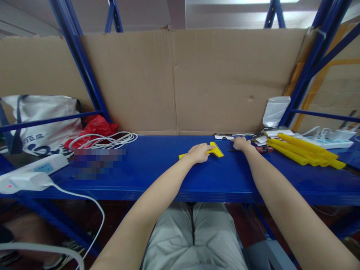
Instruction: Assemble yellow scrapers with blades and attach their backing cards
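My left hand (199, 153) is closed around the handle of a yellow scraper (216, 150), whose wide head sticks out to the right of my fingers. The handle's end shows on the left of the hand. My right hand (241, 143) is stretched out low over the blue shelf, with fingers apart and pointing left. Just beyond its fingertips lies a small black and white packet (223, 137); whether they touch cannot be made out. A screwdriver with a red and black handle (264, 149) lies under the right hand, its thin shaft showing to the left.
Several yellow handles (306, 150) lie stacked on the right, beside small packets (260, 139), an open white box (276, 111) and a power strip (334, 140). Leftward are coiled white cable (112, 140), a red bag (97, 127), a cloth bag (50, 123) and another power strip (47, 165). Cardboard (213, 82) stands behind.
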Demonstrator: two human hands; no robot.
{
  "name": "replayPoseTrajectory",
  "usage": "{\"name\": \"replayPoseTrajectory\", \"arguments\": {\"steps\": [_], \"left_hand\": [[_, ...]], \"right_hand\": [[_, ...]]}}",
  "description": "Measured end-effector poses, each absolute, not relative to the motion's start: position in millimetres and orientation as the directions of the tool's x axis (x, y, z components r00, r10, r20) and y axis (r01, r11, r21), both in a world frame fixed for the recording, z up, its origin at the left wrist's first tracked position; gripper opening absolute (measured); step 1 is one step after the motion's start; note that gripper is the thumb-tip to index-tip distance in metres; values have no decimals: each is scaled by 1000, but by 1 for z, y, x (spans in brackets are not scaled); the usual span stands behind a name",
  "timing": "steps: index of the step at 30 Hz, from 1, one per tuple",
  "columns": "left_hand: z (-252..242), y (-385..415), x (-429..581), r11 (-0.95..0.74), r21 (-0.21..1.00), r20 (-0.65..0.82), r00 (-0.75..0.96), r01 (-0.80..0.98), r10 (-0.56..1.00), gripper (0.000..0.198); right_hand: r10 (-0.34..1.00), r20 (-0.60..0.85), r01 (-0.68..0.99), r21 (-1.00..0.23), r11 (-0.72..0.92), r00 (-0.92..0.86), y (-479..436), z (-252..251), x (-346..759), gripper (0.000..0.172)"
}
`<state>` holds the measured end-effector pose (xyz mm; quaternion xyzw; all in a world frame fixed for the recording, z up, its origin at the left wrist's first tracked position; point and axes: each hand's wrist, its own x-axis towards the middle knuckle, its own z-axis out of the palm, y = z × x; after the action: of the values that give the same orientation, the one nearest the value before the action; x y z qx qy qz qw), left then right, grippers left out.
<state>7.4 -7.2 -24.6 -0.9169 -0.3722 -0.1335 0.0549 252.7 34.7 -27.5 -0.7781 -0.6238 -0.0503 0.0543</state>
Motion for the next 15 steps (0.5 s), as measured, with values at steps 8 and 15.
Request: {"name": "replayPoseTrajectory", "arguments": {"steps": [8, 15], "left_hand": [[-24, -8, 7, -713, 3, 273, 685, 701, 675, 46], [-23, -9, 7, -711, -16, 265, 688, 703, 675, 47]], "right_hand": [[981, 81, 983, 16, -180, 179, 25, -20, 246, 50], [988, 108, 991, 59, -122, 115, 24, -19, 240, 51]]}}
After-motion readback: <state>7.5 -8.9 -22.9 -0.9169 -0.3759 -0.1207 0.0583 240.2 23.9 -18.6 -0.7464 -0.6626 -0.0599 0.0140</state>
